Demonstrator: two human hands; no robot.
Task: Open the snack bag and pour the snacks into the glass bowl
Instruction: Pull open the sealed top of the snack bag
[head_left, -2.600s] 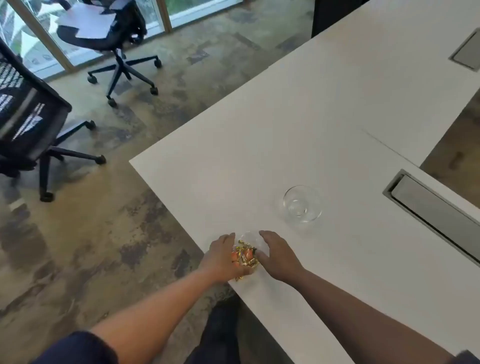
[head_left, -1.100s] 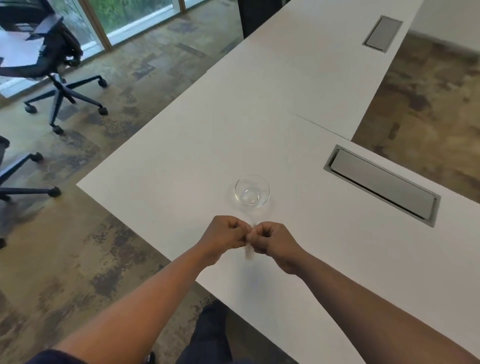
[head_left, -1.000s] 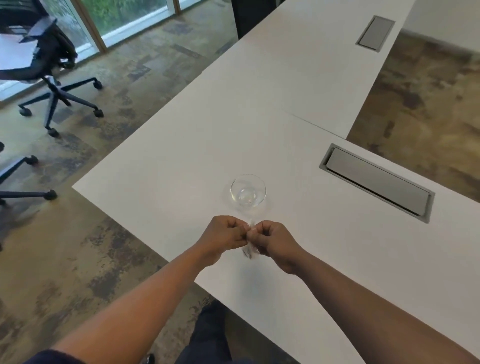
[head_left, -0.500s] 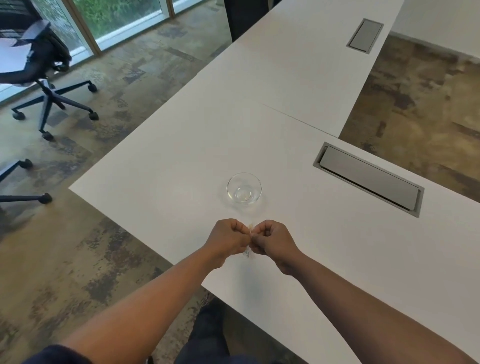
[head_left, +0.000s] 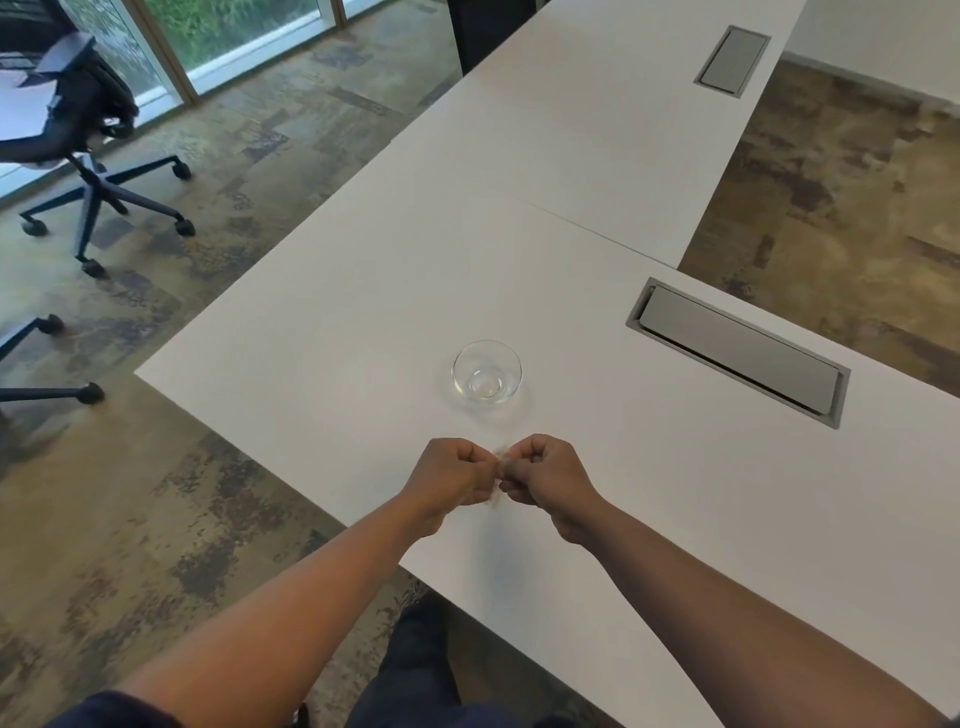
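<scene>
Both fists meet knuckle to knuckle above the white desk (head_left: 363, 291) — the left hand (head_left: 451, 477) and right hand (head_left: 546, 475) each pinch the bag (head_left: 500, 470), of which only a thin, blurred sliver shows between them. The glass bowl (head_left: 487, 372) stands empty on the desk just beyond the hands, apart from them. 2 grey hatches (head_left: 737, 345) are set in the desk to the right.

The glass bowl (head_left: 487, 372) stands on the table (head_left: 322, 332), the two hands (head_left: 498, 475) are near it on the near side, a cable hatch (head_left: 737, 345) lies to its right, and an office chair (head_left: 78, 130) stands far left.
</scene>
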